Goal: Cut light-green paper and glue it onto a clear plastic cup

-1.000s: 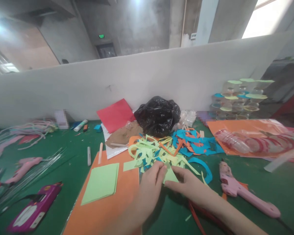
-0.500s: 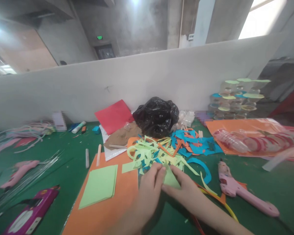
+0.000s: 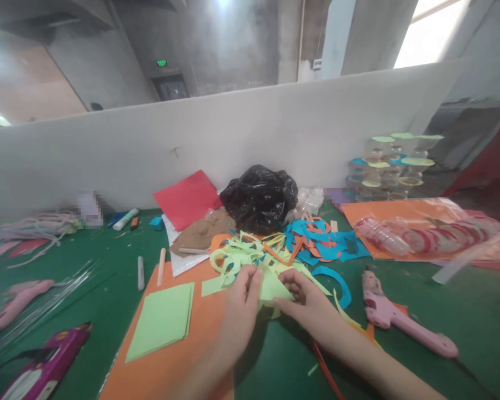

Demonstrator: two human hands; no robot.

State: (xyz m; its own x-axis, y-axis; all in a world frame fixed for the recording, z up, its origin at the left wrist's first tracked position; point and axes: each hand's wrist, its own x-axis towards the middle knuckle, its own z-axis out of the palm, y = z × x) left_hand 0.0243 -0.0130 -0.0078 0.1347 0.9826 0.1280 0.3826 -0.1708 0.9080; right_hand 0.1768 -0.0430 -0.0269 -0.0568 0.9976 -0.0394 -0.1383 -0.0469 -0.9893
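Between my two hands is a piece of light green paper [image 3: 274, 286], with slanting edges. My left hand [image 3: 245, 294] pinches its left side between thumb and fingers. On the right side, my right hand [image 3: 302, 297] grips the paper with thumb below and curled fingers above. Just beyond lies a heap of green paper scraps [image 3: 244, 250], partly covered by the hands. Left of my left hand, a stack of light green paper squares [image 3: 161, 319] rests on an orange sheet [image 3: 200, 355].
A pink glue gun [image 3: 404, 322] lies to the right, another pink glue gun [image 3: 19, 303] far left. Behind the scraps sits a black plastic bag [image 3: 260, 197]. Plastic bottle pieces [image 3: 425, 236] lie on orange sheets at right. A purple box [image 3: 45, 364] is at front left.
The green paper is spread wider between my hands and shows more of its surface. My right hand's fingers have lifted and curled. The whole view has shifted slightly.
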